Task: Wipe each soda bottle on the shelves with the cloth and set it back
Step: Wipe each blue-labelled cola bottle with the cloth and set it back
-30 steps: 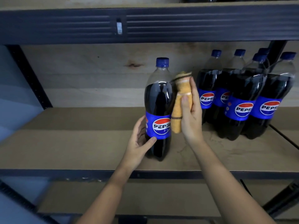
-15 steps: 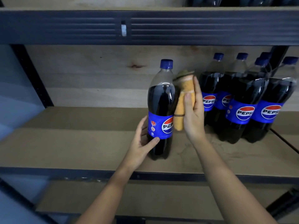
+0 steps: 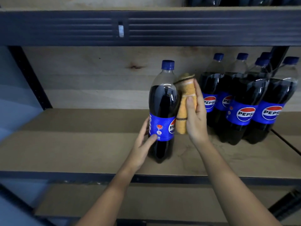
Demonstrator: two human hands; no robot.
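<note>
On the middle shelf (image 3: 81, 144), a soda bottle (image 3: 162, 108) stands upright by itself, with more bottles (image 3: 244, 103) grouped off to its right. The left hand (image 3: 143, 144) wraps around its lower part, thumb on the blue label. The right hand (image 3: 195, 118) grips a rolled yellow cloth (image 3: 184, 108) and presses it against the bottle's right side.

Shelving unit: dark metal frame with wooden boards.

The middle shelf board (image 3: 65, 144) sits on a dark front rail (image 3: 48, 176); an upper beam (image 3: 195, 26) spans above. A plank back panel (image 3: 97, 79) closes the rear. A perforated upright (image 3: 31, 79) stands left, beside a pale wall (image 3: 13, 103). Lighting is dim.
</note>
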